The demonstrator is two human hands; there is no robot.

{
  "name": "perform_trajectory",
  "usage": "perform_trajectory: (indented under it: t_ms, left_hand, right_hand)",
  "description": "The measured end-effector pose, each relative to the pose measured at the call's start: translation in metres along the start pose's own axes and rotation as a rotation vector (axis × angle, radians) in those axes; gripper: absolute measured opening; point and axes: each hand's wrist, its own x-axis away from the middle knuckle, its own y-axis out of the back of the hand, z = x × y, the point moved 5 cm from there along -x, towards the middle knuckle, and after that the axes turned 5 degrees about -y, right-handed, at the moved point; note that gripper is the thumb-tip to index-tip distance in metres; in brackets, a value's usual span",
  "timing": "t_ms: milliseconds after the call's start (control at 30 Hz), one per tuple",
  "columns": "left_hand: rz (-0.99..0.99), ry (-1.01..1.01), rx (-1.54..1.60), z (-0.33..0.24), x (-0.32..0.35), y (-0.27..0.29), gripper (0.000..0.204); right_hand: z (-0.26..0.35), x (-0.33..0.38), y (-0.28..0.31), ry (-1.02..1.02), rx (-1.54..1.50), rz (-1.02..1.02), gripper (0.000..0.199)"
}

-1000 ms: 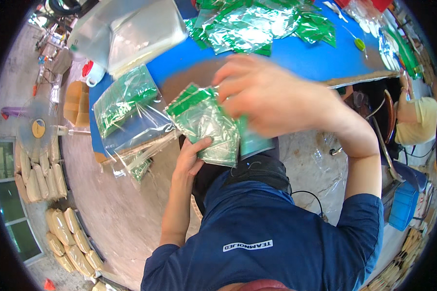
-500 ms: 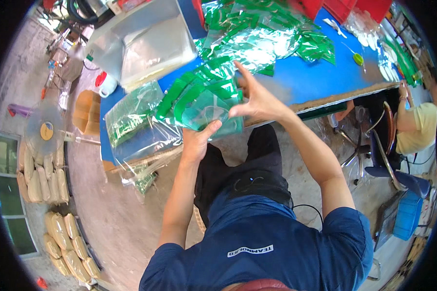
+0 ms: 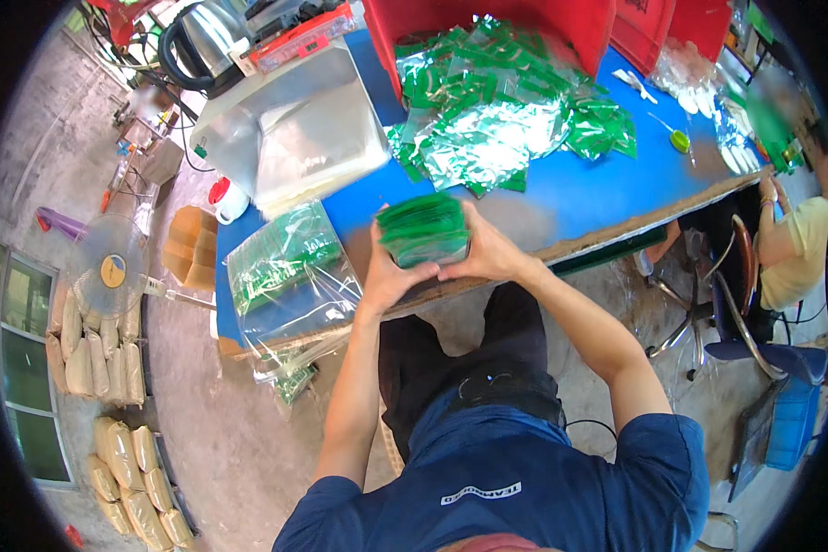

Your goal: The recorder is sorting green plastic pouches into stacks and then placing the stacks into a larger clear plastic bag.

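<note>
Between my two hands, near the table's front edge, is a squared-up stack of green-and-clear plastic packets [image 3: 423, 228]. My left hand [image 3: 391, 271] is closed on the left side of the stack, and my right hand [image 3: 481, 247] grips its right side. Both thumbs press along the near edge and almost meet. To the left lies a large clear plastic bag [image 3: 290, 262] with similar green packets inside, its loose end hanging over the table edge. Beyond my hands, a big loose pile of green packets [image 3: 497, 97] spreads in front of a red bin [image 3: 561, 28].
A clear-sided tray [image 3: 317, 138] stands at the back left of the blue table [image 3: 552, 207], beside a white-and-red mug [image 3: 230, 201] and a steel kettle [image 3: 202, 46]. A fan [image 3: 110, 267] stands on the left. A co-worker [image 3: 796, 248] sits at the right.
The fanned packets are now gathered into an even stack. My right hand has come from spread above them to holding the stack's side. The view has shifted slightly.
</note>
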Motion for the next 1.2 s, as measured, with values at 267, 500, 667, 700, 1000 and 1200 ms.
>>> perform_trajectory:
  t_ms: [267, 500, 667, 700, 1000, 1200]
  left_hand:
    - [-0.011, -0.02, 0.197, -0.004, 0.001, -0.014, 0.124]
    - [-0.011, 0.019, 0.132, 0.011, 0.011, -0.006, 0.114]
    - [0.129, -0.086, -0.066, 0.007, 0.014, -0.004, 0.084]
    - [0.068, -0.005, -0.01, 0.01, 0.016, -0.003, 0.072]
    - [-0.136, 0.067, -0.103, 0.003, 0.018, -0.005, 0.054]
    - [-0.271, -0.037, -0.101, 0.008, 0.024, 0.003, 0.05]
  right_hand:
    - [-0.013, 0.0, -0.005, -0.059, 0.105, 0.077, 0.107]
    - [-0.007, 0.007, -0.005, -0.006, 0.092, 0.034, 0.109]
    - [-0.012, -0.003, -0.015, -0.122, 0.177, 0.151, 0.114]
    - [-0.012, -0.005, -0.018, -0.125, 0.183, 0.292, 0.115]
    - [-0.156, -0.097, 0.163, -0.455, 0.851, -0.225, 0.106]
    - [-0.116, -0.062, 0.041, -0.506, 0.857, -0.193, 0.107]
